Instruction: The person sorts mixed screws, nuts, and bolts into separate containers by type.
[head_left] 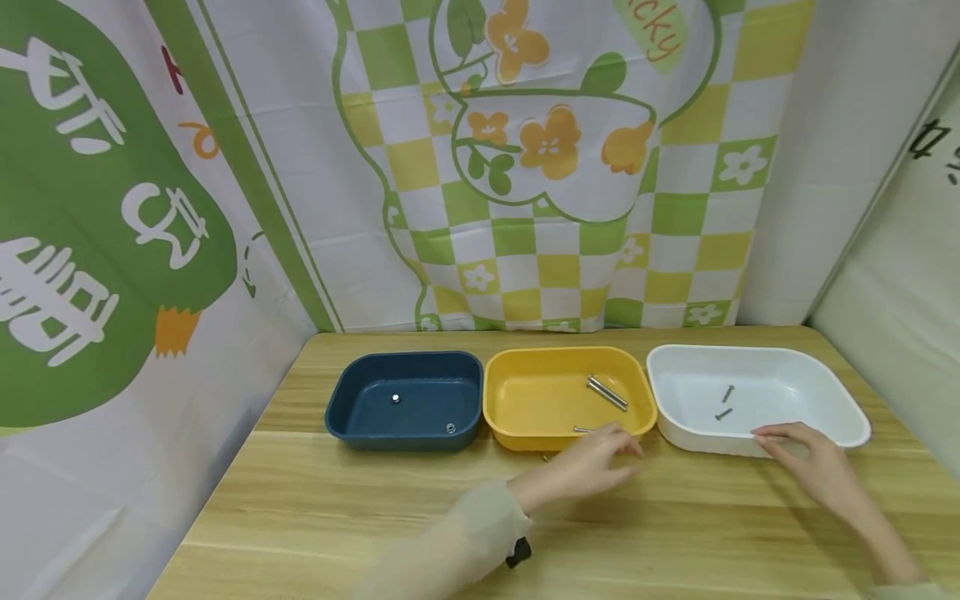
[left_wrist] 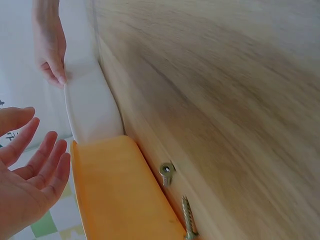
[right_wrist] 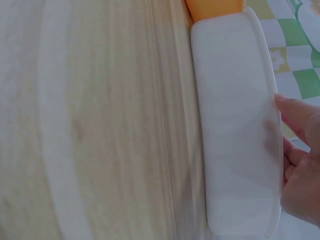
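My left hand (head_left: 588, 462) hovers by the front right corner of the yellow tray (head_left: 525, 358), fingers loosely bent and holding nothing. Thumb and fingers of my right hand (head_left: 813, 467) pinch the front rim of the white tray (head_left: 705, 437). Two small screws (head_left: 723, 414) lie inside that white tray. Long metal pins (head_left: 607, 394) rest in the yellow one, along with a thinner screw (head_left: 582, 429) partly behind my left hand. On the table before the yellow tray, the left wrist view shows a socket-headed fastener (left_wrist: 166, 172) and a threaded screw (left_wrist: 187, 215).
A dark blue tray (head_left: 405, 442) stands at the left of the row, with a nut (head_left: 396, 398) and another small nut (head_left: 451, 428) in it. The wooden table (head_left: 315, 508) ends at a patterned curtain (head_left: 540, 275) behind the trays.
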